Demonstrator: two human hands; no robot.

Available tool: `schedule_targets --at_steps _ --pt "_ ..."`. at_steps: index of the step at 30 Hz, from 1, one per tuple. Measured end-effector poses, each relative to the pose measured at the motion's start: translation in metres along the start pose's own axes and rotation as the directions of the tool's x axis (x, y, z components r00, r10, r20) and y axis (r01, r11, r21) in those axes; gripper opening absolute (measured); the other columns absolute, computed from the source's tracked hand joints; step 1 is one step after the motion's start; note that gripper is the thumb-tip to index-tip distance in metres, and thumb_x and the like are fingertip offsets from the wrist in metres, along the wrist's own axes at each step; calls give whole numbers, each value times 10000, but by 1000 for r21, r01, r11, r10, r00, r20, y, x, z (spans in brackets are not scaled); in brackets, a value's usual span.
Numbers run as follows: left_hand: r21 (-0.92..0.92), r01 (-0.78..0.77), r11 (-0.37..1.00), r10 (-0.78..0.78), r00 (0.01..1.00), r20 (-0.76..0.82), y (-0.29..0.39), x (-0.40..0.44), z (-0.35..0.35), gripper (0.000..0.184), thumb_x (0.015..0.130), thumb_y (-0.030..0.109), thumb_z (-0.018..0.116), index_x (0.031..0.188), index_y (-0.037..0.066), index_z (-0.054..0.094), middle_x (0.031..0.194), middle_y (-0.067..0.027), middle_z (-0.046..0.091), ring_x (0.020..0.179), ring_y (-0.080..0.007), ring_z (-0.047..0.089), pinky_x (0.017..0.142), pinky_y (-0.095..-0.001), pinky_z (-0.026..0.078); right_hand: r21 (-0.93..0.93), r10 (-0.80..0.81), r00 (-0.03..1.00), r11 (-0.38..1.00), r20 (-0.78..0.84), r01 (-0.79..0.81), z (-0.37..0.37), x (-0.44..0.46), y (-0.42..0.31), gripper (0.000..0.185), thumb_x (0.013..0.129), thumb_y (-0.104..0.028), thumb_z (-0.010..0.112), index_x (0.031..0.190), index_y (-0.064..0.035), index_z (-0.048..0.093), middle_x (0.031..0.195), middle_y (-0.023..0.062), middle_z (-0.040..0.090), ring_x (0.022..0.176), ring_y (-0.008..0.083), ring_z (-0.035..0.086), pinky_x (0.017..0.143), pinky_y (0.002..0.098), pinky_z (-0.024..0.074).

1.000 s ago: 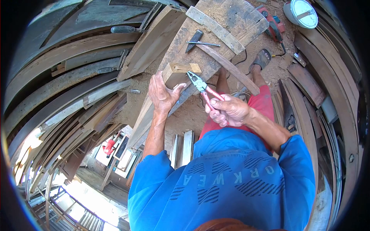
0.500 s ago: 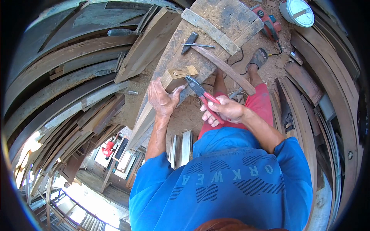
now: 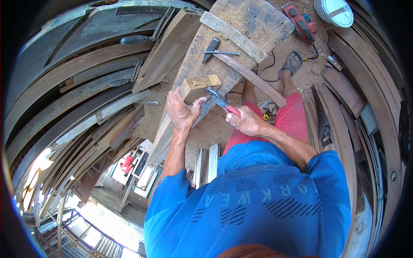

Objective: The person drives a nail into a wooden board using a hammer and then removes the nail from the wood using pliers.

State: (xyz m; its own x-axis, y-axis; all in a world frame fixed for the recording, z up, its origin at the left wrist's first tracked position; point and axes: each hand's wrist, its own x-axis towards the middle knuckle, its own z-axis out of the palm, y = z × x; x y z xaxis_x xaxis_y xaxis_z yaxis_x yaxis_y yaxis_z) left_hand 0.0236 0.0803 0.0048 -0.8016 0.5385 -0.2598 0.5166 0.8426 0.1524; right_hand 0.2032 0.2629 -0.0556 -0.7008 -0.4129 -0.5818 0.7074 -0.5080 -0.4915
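Note:
My left hand (image 3: pixel 183 109) is wrapped around the near end of a wooden block (image 3: pixel 195 91) on a worn workbench (image 3: pixel 271 21). A slot shows in the block's top face. Closed round the red handles of a pair of pliers (image 3: pixel 219 100) is my right hand (image 3: pixel 248 122). The pliers' dark jaws reach the block's right side; whether they grip anything there is too small to tell. Beyond the block lies a hammer (image 3: pixel 251 79) with a long wooden handle, and a thin metal rod (image 3: pixel 230 53) rests across it near the head.
A flat wooden strip (image 3: pixel 234 36) lies across the bench. On the floor beyond are a red power planer (image 3: pixel 299 23) with a cord and a white bucket (image 3: pixel 337 15). Stacked boards (image 3: pixel 64 103) line both sides, with a handsaw (image 3: pixel 323 124) at right. A person in red (image 3: pixel 126 165) is far off.
My right hand has moved up along the pliers, hiding more of the red handles, and the pliers have tilted slightly. My left hand stays on the block.

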Motion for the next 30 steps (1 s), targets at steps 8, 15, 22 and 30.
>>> schedule_targets --at_steps 8,15,22,30 --pt "10 38 999 -38 996 81 -3 13 -6 941 570 381 1023 1281 -9 545 1074 -193 628 1011 -411 648 881 -505 534 -199 -165 966 972 -200 125 20 24 24 367 1063 -349 610 988 9 582 762 119 555 724 210 556 693 431 455" --pt "-36 18 999 -15 995 94 -11 18 -5 950 560 377 1026 1286 -1 543 1088 -199 636 1023 -411 651 879 -516 533 -366 -102 970 930 -221 14 19 12 2 281 1041 -185 608 1212 31 551 953 263 679 874 404 714 836 487 545" --pt "-39 17 999 -14 996 85 -9 17 -5 937 571 362 1020 1290 1 540 1083 -197 638 1037 -409 648 887 -507 531 -1 -148 976 989 -157 150 17 -17 -8 331 996 -17 542 1318 22 478 1032 173 718 871 243 737 825 399 583" --pt "-16 30 999 -29 998 64 -6 14 -6 914 582 376 1009 1275 -7 552 1077 -199 637 1033 -415 638 880 -509 522 -885 -815 540 392 -209 250 -31 -16 -80 423 883 16 649 1304 34 607 1261 231 643 1095 379 663 965 474 539"
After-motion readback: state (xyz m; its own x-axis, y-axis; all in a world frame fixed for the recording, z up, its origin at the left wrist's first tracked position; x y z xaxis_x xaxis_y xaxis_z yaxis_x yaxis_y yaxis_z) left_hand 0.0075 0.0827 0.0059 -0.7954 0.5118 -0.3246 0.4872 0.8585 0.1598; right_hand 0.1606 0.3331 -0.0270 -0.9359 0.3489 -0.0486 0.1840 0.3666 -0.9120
